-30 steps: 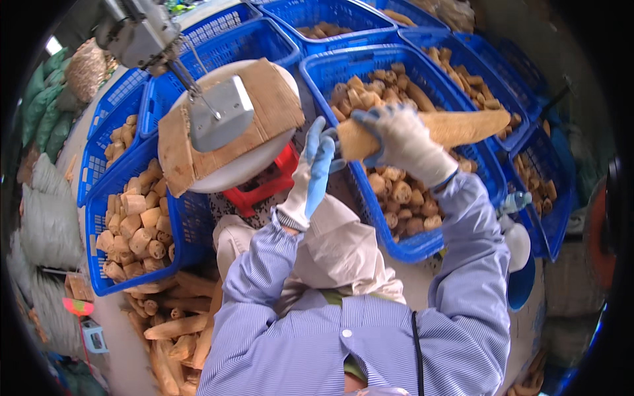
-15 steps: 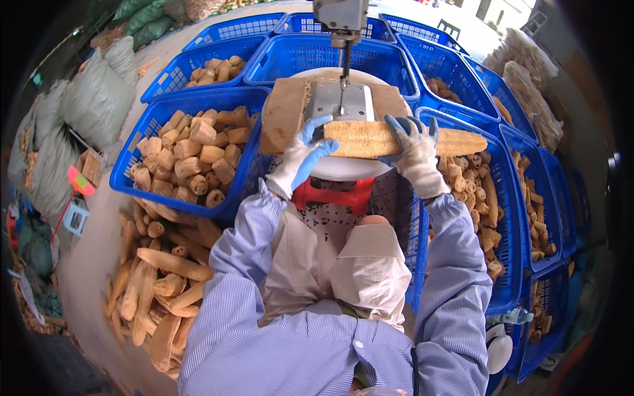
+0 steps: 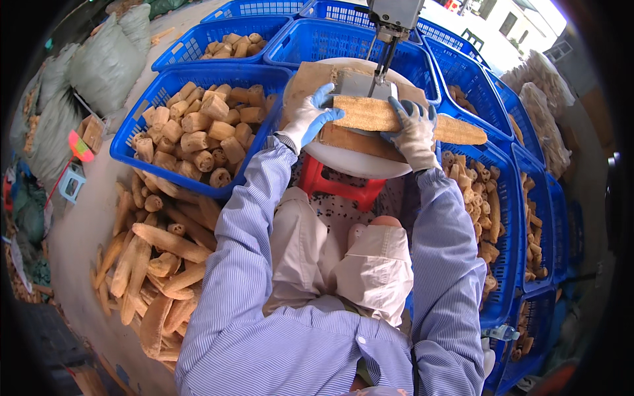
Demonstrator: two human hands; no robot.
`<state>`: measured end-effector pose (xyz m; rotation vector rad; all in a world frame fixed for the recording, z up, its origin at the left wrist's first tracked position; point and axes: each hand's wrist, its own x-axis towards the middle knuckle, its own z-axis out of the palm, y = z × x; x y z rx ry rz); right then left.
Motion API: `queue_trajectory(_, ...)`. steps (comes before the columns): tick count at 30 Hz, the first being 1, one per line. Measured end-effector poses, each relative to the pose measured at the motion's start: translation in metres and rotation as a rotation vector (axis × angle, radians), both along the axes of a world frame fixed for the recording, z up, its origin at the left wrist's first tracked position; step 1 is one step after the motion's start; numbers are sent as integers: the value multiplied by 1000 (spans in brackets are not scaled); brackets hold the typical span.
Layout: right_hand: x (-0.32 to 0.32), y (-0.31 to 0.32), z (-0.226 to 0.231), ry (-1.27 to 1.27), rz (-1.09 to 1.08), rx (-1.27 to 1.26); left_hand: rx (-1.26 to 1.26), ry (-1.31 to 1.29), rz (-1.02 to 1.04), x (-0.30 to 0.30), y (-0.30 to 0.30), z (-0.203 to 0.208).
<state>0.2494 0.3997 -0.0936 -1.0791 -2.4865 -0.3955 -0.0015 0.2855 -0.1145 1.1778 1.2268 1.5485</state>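
Lining-up step, seemingly: long loofah (image 3: 365, 114) was held over the cardboard-topped table (image 3: 356, 167) by the machine (image 3: 396, 12), left fingers (image 3: 322, 96) parted at its blunt end, right fingers (image 3: 397, 110) gripping mid-length; next move probably wanted steady guiding.

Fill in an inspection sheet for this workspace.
Surface: cardboard beside a metal plate, on a white round top
Things in hand: one long tan piece, over the cardboard
Clutter: long tan pieces piled at left; dark specks near the red stand
Grips: left grip at the piece's left end; right grip clasps its middle; both gloved
Cables: nothing clearly seen
Surroundings: blue crates, several holding short tan pieces; pale sacks at left
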Motion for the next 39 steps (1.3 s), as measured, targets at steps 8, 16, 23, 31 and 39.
queue_trajectory(8, -3, 2, -3, 26, 39, 34, 28, -30, 43, -3, 5, -10)
queue_trajectory(16, -8, 17, -10, 107, 75, 68, 70, 126, 108, -1, 21, -13)
queue_trajectory(23, -20, 33, -2, -50, -3, 62, 248, 562, 250, -4, 52, -41)
queue_trajectory(31, -34, 30, 26, -252, -152, -50, 140, 596, 424, -10, 89, -59)
queue_trajectory(39, -49, 62, 36, -292, -187, -259, -98, 625, 502, -12, 103, -29)
